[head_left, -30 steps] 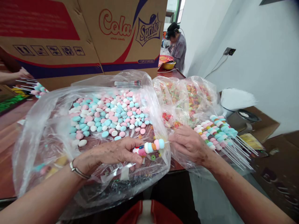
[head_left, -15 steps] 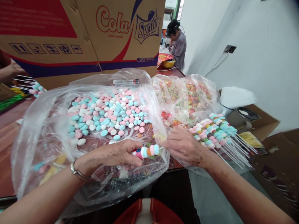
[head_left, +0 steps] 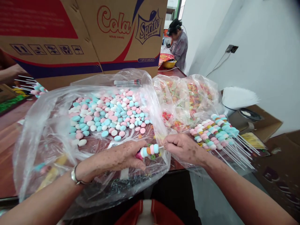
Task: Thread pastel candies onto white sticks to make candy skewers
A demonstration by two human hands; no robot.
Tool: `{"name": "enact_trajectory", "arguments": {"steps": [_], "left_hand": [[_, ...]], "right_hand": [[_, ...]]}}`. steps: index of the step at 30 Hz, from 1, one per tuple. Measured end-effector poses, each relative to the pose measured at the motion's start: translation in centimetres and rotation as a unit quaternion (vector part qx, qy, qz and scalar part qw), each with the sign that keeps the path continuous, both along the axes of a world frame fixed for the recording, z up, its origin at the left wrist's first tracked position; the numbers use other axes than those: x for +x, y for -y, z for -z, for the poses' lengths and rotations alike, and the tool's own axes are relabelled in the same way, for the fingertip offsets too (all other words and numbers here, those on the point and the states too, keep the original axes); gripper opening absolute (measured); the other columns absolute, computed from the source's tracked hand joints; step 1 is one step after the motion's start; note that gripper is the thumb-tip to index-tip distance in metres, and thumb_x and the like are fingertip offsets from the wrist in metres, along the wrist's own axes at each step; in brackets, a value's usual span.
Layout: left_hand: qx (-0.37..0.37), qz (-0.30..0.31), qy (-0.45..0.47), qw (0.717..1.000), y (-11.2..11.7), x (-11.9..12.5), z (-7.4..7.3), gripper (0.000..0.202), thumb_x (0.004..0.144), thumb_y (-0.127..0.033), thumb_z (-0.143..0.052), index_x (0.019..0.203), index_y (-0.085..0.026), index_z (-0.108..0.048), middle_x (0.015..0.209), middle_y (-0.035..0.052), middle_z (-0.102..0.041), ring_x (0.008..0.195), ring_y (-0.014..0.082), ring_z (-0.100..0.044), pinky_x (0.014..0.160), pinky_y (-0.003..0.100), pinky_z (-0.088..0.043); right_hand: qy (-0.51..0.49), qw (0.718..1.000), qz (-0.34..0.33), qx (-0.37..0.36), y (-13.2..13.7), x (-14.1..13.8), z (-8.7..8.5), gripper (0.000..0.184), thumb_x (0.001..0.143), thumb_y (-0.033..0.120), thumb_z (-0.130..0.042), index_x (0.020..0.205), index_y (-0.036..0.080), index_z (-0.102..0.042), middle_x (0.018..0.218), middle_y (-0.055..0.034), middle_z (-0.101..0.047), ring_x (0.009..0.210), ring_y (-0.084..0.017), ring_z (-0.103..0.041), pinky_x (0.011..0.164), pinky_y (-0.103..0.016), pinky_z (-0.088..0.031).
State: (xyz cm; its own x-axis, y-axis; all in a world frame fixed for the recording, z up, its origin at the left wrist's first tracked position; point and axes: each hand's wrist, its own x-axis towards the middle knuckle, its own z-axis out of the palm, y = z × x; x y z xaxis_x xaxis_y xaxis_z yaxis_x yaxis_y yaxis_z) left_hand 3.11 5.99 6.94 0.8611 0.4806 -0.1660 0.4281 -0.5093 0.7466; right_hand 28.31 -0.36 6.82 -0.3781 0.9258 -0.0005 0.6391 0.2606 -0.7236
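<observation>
My left hand (head_left: 128, 155) is wrapped round one end of a candy skewer (head_left: 149, 150), a row of blue, white, pink and orange pieces held nearly level. The end inside my palm is hidden. My right hand (head_left: 182, 148) pinches the thin white stick (head_left: 161, 147) where it comes out past the last blue piece. Beneath the skewer, small green rings (head_left: 153, 157) lie on clear plastic. Beyond my left hand are many loose pink, blue and white candies (head_left: 112, 117) on an opened clear bag (head_left: 30, 140). To the right of my right hand, several loaded skewers (head_left: 217, 134) lie side by side.
Behind the candies stands a large cardboard box (head_left: 82, 37). Clear bags of colourful gummies (head_left: 185, 93) lie at the back right. A person (head_left: 180, 45) works farther back, and another person's arm (head_left: 9, 73) shows at left with skewers. White sticks (head_left: 239, 97) lie at the right.
My right hand has closed more tightly round the stick end. My left hand has shifted slightly right, covering more of the skewer's near end. The loose candies look the same.
</observation>
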Motion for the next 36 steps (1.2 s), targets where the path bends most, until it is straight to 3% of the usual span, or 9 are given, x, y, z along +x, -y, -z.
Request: {"name": "enact_trajectory", "arguments": {"steps": [8, 11, 14, 16, 20, 25, 29, 32, 36], "left_hand": [[-0.051, 0.001, -0.053, 0.997, -0.7, 0.9, -0.4, 0.051, 0.072, -0.049, -0.077, 0.110, -0.021, -0.058, 0.097, -0.0010, -0.061, 0.086, 0.0195, -0.053, 0.072, 0.025, -0.039], [-0.044, 0.014, -0.043, 0.998, -0.5, 1.5, -0.2, 0.054, 0.071, -0.047, -0.079, 0.112, -0.020, -0.056, 0.098, -0.0005, -0.060, 0.088, 0.0201, -0.054, 0.075, 0.027, -0.040], [-0.045, 0.037, -0.016, 0.998, -0.8, 1.9, 0.5, 0.056, 0.070, -0.046, -0.080, 0.112, -0.020, -0.055, 0.097, -0.0005, -0.060, 0.087, 0.0202, -0.054, 0.074, 0.027, -0.041], [-0.041, 0.051, 0.002, 0.998, -1.1, 2.1, 1.1, 0.055, 0.070, -0.048, -0.080, 0.109, -0.018, -0.055, 0.096, 0.0002, -0.059, 0.086, 0.0201, -0.053, 0.072, 0.026, -0.040], [0.012, 0.048, 0.011, 0.999, -1.4, 2.7, 1.1, 0.054, 0.075, -0.048, -0.076, 0.112, -0.018, -0.052, 0.095, 0.0007, -0.057, 0.080, 0.0185, -0.053, 0.067, 0.026, -0.039], [0.108, 0.086, 0.053, 0.989, -1.1, 3.6, -0.9, 0.056, 0.086, -0.031, -0.067, 0.135, -0.023, -0.040, 0.101, 0.0032, -0.060, 0.081, 0.0178, -0.056, 0.071, 0.026, -0.040], [0.151, 0.052, 0.037, 0.986, -2.0, 3.5, -4.0, 0.081, 0.084, -0.047, -0.067, 0.148, -0.023, -0.023, 0.118, 0.0114, -0.061, 0.090, 0.0214, -0.060, 0.078, 0.030, -0.043], [0.104, -0.052, -0.064, 0.991, -3.6, 2.4, -7.0, 0.079, 0.078, -0.058, -0.066, 0.142, -0.021, -0.037, 0.124, 0.0129, -0.060, 0.103, 0.0268, -0.060, 0.081, 0.031, -0.045], [-0.078, -0.028, -0.169, 0.982, -5.1, 0.2, -7.7, 0.051, 0.074, -0.053, -0.070, 0.109, -0.017, -0.064, 0.095, 0.0059, -0.069, 0.084, 0.0231, -0.062, 0.067, 0.025, -0.046]], "right_hand": [[-0.024, 0.997, -0.028, -0.074, -0.1, -0.4, -0.5, 0.022, 0.084, 0.017, -0.045, 0.062, 0.018, -0.049, 0.057, 0.0060, -0.042, 0.056, -0.009, -0.040, 0.053, -0.023, -0.027], [0.031, 0.993, -0.062, 0.095, 0.1, -1.1, -0.3, 0.024, 0.088, 0.016, -0.045, 0.065, 0.017, -0.054, 0.062, 0.0035, -0.050, 0.061, -0.011, -0.044, 0.060, -0.026, -0.030], [0.108, 0.934, -0.108, 0.324, 0.0, -1.7, 0.3, 0.027, 0.093, 0.017, -0.044, 0.070, 0.016, -0.058, 0.068, -0.0010, -0.056, 0.066, -0.014, -0.045, 0.066, -0.030, -0.030], [0.130, 0.911, -0.119, 0.372, -0.1, -2.1, 0.8, 0.027, 0.094, 0.017, -0.043, 0.073, 0.016, -0.060, 0.070, -0.0027, -0.059, 0.067, -0.014, -0.046, 0.067, -0.031, -0.029], [0.043, 0.980, -0.015, 0.193, -0.3, -2.6, 1.5, 0.021, 0.088, 0.016, -0.046, 0.070, 0.017, -0.057, 0.067, 0.0004, -0.058, 0.063, -0.012, -0.048, 0.063, -0.027, -0.031], [-0.118, 0.989, 0.086, 0.010, -0.5, -2.6, 1.9, 0.021, 0.086, 0.018, -0.046, 0.066, 0.019, -0.050, 0.063, 0.0047, -0.052, 0.061, -0.010, -0.049, 0.058, -0.022, -0.034], [-0.120, 0.982, 0.098, 0.111, -0.8, -2.4, 2.7, 0.020, 0.086, 0.015, -0.047, 0.068, 0.019, -0.053, 0.066, 0.0032, -0.056, 0.063, -0.011, -0.050, 0.061, -0.023, -0.036], [-0.079, 0.965, 0.085, 0.235, -1.0, -1.8, 3.1, 0.018, 0.088, 0.013, -0.048, 0.073, 0.019, -0.057, 0.069, 0.0015, -0.059, 0.064, -0.012, -0.051, 0.063, -0.024, -0.036], [-0.015, 0.936, 0.055, 0.347, -1.2, -0.5, 2.9, 0.020, 0.092, 0.013, -0.046, 0.081, 0.018, -0.062, 0.072, -0.0010, -0.061, 0.069, -0.014, -0.053, 0.066, -0.027, -0.036]]}}
